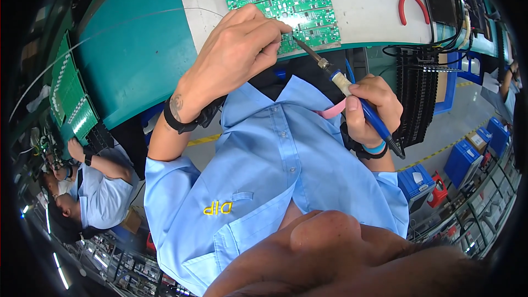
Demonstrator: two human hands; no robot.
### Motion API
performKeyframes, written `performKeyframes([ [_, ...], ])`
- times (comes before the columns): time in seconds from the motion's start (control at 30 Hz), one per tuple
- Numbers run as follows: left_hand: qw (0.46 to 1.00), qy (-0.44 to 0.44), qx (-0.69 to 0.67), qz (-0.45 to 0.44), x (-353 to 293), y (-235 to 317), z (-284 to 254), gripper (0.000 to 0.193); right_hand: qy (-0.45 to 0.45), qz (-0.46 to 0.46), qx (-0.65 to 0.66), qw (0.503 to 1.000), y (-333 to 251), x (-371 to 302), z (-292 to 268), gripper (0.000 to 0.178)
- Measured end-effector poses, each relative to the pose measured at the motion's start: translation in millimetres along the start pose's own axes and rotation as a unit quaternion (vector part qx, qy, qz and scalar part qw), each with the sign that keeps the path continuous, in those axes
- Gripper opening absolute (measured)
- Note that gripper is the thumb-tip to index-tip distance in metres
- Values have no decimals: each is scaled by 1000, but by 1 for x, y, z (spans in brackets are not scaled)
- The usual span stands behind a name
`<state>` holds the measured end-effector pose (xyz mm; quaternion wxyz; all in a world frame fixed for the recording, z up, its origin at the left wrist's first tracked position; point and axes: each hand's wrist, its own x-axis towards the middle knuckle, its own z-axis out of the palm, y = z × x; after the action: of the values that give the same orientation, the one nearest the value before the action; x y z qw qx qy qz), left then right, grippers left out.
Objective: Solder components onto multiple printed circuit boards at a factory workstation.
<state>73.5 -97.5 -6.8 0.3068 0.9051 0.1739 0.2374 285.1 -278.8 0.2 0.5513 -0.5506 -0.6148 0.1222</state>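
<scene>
My right hand (pixel 377 107) grips a soldering iron (pixel 369 113) by its blue handle. The iron's dark tip points up and left, reaching the near rows of a panel of green circuit boards (pixel 308 1). Over the panel's near left part, my left hand (pixel 236 44) is closed, thumb and index finger pinched close to the iron's tip. A thin solder wire (pixel 159 10) curves in from the left and runs into this hand. The pinched end of the wire is too small to make out clearly.
Red-handled pliers (pixel 412 5) lie on the white surface to the right, near dark equipment and black cables (pixel 456 33). A black slotted rack (pixel 418 96) stands at the right. On the left, a co-worker (pixel 104 187) sits by more green boards (pixel 71 91). Blue bins (pixel 467 157) stand beyond.
</scene>
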Motion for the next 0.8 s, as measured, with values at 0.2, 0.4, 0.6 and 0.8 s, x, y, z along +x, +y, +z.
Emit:
performKeyframes([
  [0.2, 1000, -4, -6, -7, -1, 0, 0, 30, -29, 12, -4, 999, -2, -3, -1, 17],
  [0.4, 1000, -1, -15, -8, -2, 1, 0, 31, -35, 21, -4, 999, -3, -3, -1, 17],
  [0.6, 1000, -1, -19, -9, -3, 0, 2, 31, -28, 11, -7, 1000, -1, -2, 0, 18],
  [0.8, 1000, -3, -22, -3, -2, -1, 2, 25, -16, 2, -12, 1000, -1, -2, 1, 19],
])
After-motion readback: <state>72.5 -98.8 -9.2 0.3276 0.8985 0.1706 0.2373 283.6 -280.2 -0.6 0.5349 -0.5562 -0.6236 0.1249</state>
